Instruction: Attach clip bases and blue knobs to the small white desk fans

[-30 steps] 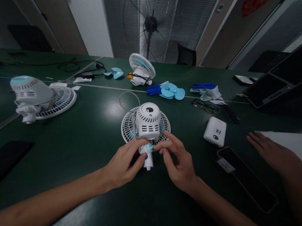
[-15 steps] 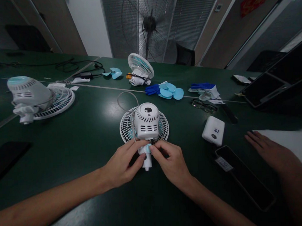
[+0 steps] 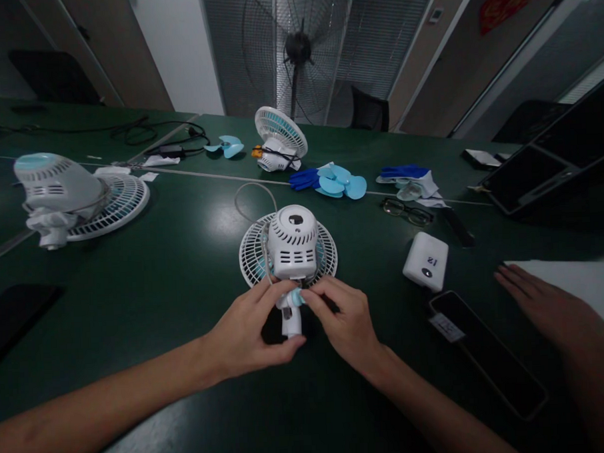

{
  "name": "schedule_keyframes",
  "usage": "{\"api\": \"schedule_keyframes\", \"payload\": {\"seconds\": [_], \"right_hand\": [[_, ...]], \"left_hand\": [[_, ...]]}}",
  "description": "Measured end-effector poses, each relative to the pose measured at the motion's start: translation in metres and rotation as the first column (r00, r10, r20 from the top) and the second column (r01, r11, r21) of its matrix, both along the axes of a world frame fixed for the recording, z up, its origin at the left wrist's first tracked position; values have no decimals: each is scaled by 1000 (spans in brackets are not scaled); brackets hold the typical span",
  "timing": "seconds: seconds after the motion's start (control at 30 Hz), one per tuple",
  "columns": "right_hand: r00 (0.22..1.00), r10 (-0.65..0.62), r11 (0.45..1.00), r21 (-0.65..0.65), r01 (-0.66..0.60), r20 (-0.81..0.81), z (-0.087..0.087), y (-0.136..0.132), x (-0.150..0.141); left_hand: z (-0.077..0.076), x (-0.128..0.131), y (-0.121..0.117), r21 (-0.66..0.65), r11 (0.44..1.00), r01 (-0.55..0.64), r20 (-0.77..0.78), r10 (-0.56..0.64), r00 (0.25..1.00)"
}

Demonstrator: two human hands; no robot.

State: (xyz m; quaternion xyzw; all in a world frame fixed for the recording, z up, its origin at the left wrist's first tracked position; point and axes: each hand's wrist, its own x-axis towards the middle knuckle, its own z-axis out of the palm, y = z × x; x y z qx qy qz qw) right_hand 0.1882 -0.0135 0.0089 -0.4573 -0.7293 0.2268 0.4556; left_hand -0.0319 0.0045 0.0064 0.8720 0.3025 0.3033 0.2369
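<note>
A small white fan (image 3: pixel 295 243) lies grille-down on the green table, its motor housing up and its neck toward me. My left hand (image 3: pixel 254 329) grips the white fan neck (image 3: pixel 291 322), fingers at its upper left and thumb against its lower end. On the right side of that neck is a light-blue knob (image 3: pixel 298 297), pinched between the thumb and forefinger of my right hand (image 3: pixel 342 318). A thin cable loops from the housing to the far left of the grille. The fingertips hide part of the joint between neck and housing.
Another fan (image 3: pixel 63 190) lies at the left, and a third fan (image 3: pixel 279 137) stands farther back. Blue fan blades (image 3: pixel 343 181), gloves (image 3: pixel 404 175), glasses (image 3: pixel 406 212), a white power bank (image 3: pixel 427 261) and a black phone (image 3: pixel 488 355) are spread around. Another person's hand (image 3: pixel 553 309) rests at the right.
My left thumb has slid down to the lower end of the neck, and the neck has tilted slightly to the left. My right hand stays on the knob.
</note>
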Motion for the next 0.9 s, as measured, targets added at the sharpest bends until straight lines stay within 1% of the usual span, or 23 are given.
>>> {"api": "schedule_keyframes", "payload": {"seconds": [0.1, 0.17, 0.27, 0.33, 0.47, 0.57, 0.63, 0.7, 0.73, 0.8, 0.87, 0.9], "right_hand": [[999, 31, 999, -24, -30, 32, -1, -4, 0], [998, 52, 998, -24, -51, 36, -3, -5, 2], [999, 43, 998, -48, -42, 28, -7, -4, 6], [999, 35, 997, -76, -33, 23, -8, -4, 7], [997, 67, 996, -65, -65, 30, -7, -5, 7], [994, 99, 994, -48, -97, 38, -5, -5, 7], [993, 109, 993, -48, -107, 37, -5, -5, 7], [993, 109, 993, -44, -107, 39, -6, -4, 7], [993, 111, 993, -40, -109, 42, -6, -4, 7], [992, 115, 993, -30, -114, 53, -7, -4, 7], [991, 118, 993, -22, -117, 62, -7, -5, 8], [991, 119, 993, -22, -118, 63, -7, -5, 8]], "left_hand": [[-1, -2, 6, 24, 997, -69, -18, 69, 997], [-2, -6, 16, 37, 991, -130, -9, 130, 991], [-1, -16, 40, 40, 972, -233, -15, 234, 972], [0, -25, 61, 34, 946, -322, -26, 323, 946], [3, -49, 108, 52, 868, -495, -40, 497, 867], [6, -69, 150, 100, 802, -589, -44, 595, 803], [8, -81, 176, 146, 744, -652, -52, 664, 746], [12, -90, 195, 171, 696, -698, -81, 716, 694], [16, -93, 200, 172, 686, -707, -108, 726, 679], [25, -99, 201, 158, 709, -688, -180, 705, 686], [37, -108, 190, 136, 754, -642, -243, 654, 716], [42, -115, 180, 141, 766, -628, -261, 640, 722]]}}
